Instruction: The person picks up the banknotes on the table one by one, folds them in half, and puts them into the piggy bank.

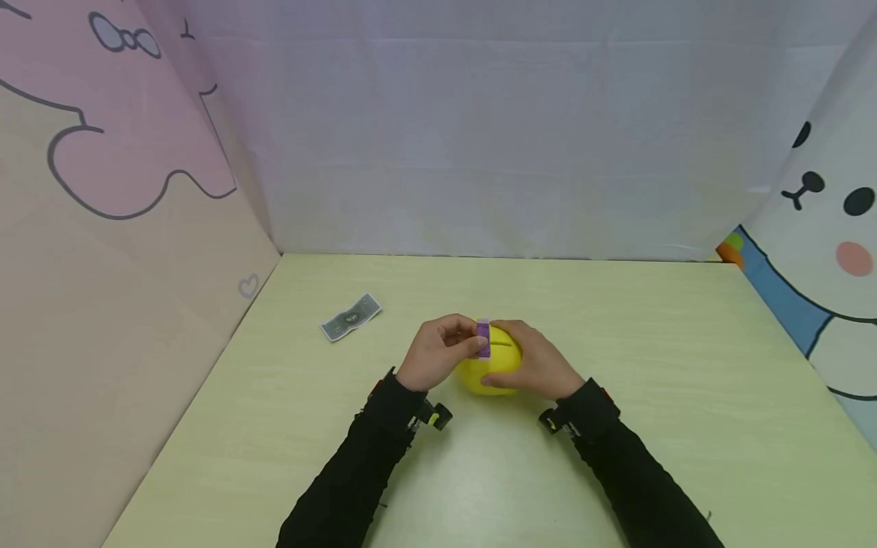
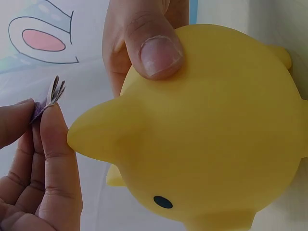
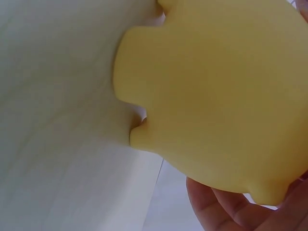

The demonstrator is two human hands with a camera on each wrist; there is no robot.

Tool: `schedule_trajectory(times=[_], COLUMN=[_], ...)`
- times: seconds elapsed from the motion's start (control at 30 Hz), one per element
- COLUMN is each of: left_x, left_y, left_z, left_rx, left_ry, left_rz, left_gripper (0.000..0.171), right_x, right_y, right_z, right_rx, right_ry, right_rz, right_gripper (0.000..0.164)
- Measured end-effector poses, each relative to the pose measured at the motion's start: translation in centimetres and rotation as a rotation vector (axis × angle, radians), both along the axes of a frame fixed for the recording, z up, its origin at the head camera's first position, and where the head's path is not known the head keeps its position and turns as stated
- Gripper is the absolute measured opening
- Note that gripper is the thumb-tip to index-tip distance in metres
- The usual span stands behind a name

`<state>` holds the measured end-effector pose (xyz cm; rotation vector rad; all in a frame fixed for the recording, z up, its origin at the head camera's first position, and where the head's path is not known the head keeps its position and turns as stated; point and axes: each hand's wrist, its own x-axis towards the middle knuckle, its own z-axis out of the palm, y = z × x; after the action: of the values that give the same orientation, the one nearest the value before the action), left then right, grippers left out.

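While the right hand [image 1: 541,363] grips the pig [image 1: 505,359] on the table [image 1: 685,342] round its smooth, maybe slippery sides, the left hand [image 1: 438,354] pinches a note [image 1: 483,333] by the slot [image 1: 501,344], one likely light, bendy and best held near an end.

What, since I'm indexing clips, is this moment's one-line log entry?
left hand: pinches folded purple note | right hand: holds yellow piggy bank | grey note: lies on table
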<state>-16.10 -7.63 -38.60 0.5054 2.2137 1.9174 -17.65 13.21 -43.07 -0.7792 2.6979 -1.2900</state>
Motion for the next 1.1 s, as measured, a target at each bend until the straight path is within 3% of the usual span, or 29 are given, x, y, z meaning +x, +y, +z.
schedule_trajectory(times=[0.2,0.5,0.7,0.9,1.1], left_x=[-0.1,-0.1,-0.7,-1.6,-2.0], left_y=[-0.2,-0.2,-0.2,0.1,0.6], left_z=[0.0,0.4,0.3,0.2,0.3], left_rx=[-0.005,-0.028,-0.052,-0.120,-0.213], left_ry=[-0.014,0.020,0.050,0.125,0.126], left_rz=[0.004,0.039,0.051,0.035,0.002], left_gripper=[0.015,0.015,0.013,0.012,0.014], right_x=[0.2,0.2,0.2,0.2,0.3], right_y=[-0.5,-0.6,-0.5,-0.4,-0.3], right_z=[-0.2,-0.3,-0.3,-0.4,-0.5], right_rx=[-0.014,-0.007,-0.018,-0.016,-0.024], right_ry=[0.008,0.019,0.018,0.017,0.029], right_rz=[0.016,0.013,0.019,0.015,0.031], right_gripper=[0.082,0.084,0.084,0.084,0.082])
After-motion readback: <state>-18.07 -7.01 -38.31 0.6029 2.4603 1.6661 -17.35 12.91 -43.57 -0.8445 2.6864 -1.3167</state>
